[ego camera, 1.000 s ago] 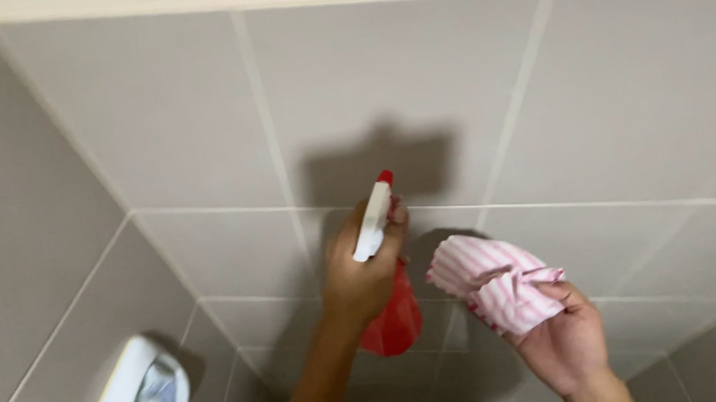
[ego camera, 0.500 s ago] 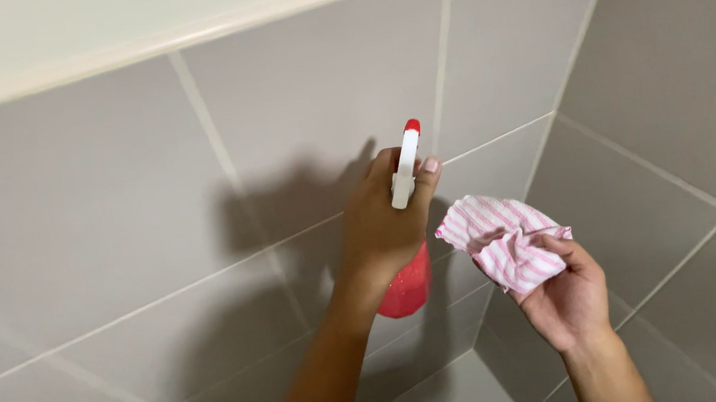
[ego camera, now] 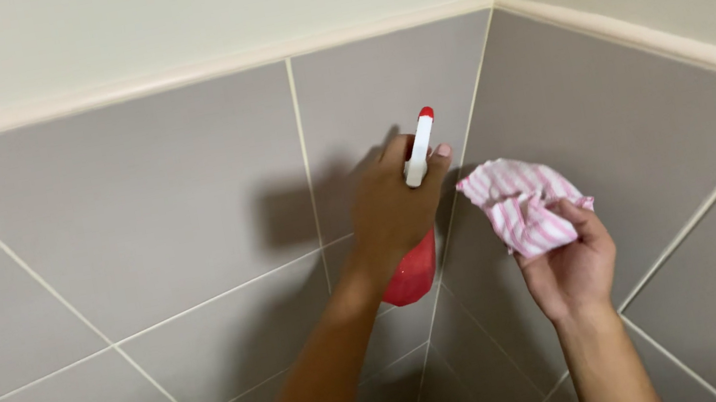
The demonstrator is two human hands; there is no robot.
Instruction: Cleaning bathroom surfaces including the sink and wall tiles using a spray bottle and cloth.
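View has swung to the wall corner [ego camera: 487, 44]; left hand [ego camera: 393, 210] still gripping the red spray bottle [ego camera: 413, 271], right hand [ego camera: 571, 267] pinching the striped cloth [ego camera: 519, 208] beside it, both raised nearer the tiles.

Grey tiled wall [ego camera: 138, 218], white grout; meets 2nd tiled wall [ego camera: 657, 132] at corner, cream border above.

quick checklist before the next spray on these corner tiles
1. Left hand wrapped round the spray bottle: ok.
2. Nozzle aimed at the tiles: ok.
3. Finger on the trigger: cannot tell, hidden by the hand.
4. Cloth bunched in the right hand: ok.
5. Cloth out of the nozzle's line: ok, it sits to the right.
6. Liquid left in the bottle: cannot tell.
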